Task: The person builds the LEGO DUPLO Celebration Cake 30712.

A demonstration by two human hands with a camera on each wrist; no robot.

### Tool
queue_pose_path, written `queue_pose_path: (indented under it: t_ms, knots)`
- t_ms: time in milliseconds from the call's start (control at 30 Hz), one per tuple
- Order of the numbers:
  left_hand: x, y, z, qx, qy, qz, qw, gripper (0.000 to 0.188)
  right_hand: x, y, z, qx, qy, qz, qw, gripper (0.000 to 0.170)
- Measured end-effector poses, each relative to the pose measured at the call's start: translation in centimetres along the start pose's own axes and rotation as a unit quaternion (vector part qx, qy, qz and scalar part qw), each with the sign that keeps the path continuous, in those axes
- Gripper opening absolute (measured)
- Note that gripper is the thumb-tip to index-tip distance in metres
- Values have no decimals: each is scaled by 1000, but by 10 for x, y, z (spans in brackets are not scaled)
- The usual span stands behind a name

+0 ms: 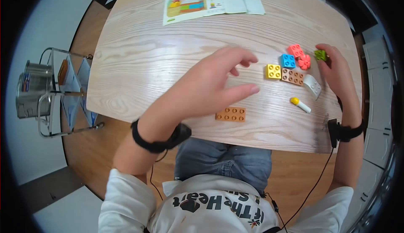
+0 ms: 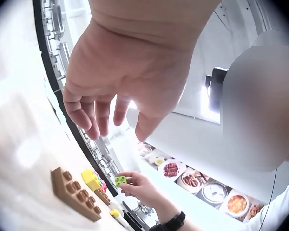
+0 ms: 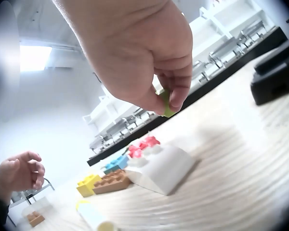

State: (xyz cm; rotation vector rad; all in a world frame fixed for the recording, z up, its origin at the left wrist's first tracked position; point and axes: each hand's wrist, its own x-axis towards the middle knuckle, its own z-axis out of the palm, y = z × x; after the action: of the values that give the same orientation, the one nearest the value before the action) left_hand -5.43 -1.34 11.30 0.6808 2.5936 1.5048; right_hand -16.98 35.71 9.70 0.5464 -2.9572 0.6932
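My right hand (image 1: 336, 69) pinches a green toy brick (image 1: 320, 55) between thumb and fingers, held above the table in the right wrist view, where the fingers partly hide the brick (image 3: 167, 109). Left of it lie a red brick (image 1: 295, 50), a red flower piece (image 1: 304, 62), a blue brick (image 1: 288, 61), a yellow brick (image 1: 272, 72), a brown brick (image 1: 293, 77) and a white curved brick (image 1: 312, 86). My left hand (image 1: 210, 79) hovers over the table with fingers loosely bent, holding nothing. Close under its wrist side sits an orange-brown brick (image 1: 230, 114).
A small stick piece with a yellow end and a white shaft (image 1: 300, 104) lies nearer the front edge. The picture leaflet (image 1: 191, 3) is spread at the back of the wooden table (image 1: 139, 60). A metal trolley (image 1: 69, 92) with a pot stands left of the table.
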Motion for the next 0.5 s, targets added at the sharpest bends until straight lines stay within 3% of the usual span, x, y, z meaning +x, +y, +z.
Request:
queue_pose_path:
  t_ms: [133,233,300,367,467,500]
  knots:
    - [-60,-5,5,-162,84,-116,976,54,-20,-37,-9,64,44,17,997,38]
    - [-69,-8,16,-83,130,-53,987,55,-40,-86,0,196,-20,-34,980,37]
    - [-67,5,24,-76,134,8,988,57,-58,-131,13,338,-89,-40,936,37]
    - [-69,12,34,-87,143,47,985,57,-71,-150,34,392,-129,-77,908,31]
    - [-71,8,43,-104,156,63,980,55,-81,-176,47,533,-224,19,816,28]
    - [-74,2,44,-102,159,60,980,54,-82,-177,51,539,-233,20,809,28]
